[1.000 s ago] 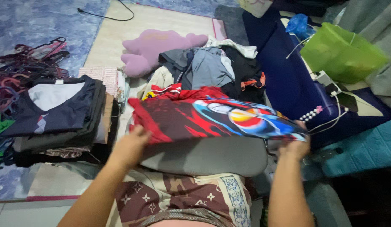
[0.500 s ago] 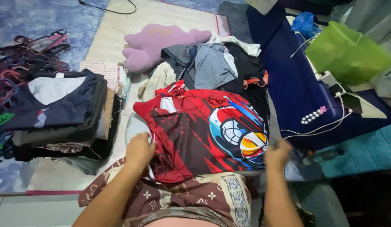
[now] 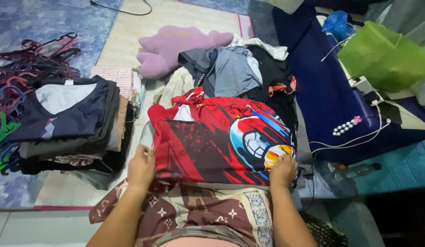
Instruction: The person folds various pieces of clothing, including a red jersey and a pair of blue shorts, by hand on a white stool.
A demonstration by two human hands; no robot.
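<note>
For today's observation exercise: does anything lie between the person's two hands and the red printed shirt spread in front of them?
Nothing visible does. The left hand rests on the near left edge of the red printed shirt, and the right hand presses its near right corner. Both touch the fabric directly.

My red printed shirt (image 3: 212, 142) hides most of the grey pad beneath it. The hangers (image 3: 20, 64) run off the left edge. I can't make out my right hand's (image 3: 282, 170) fingertips.
</note>
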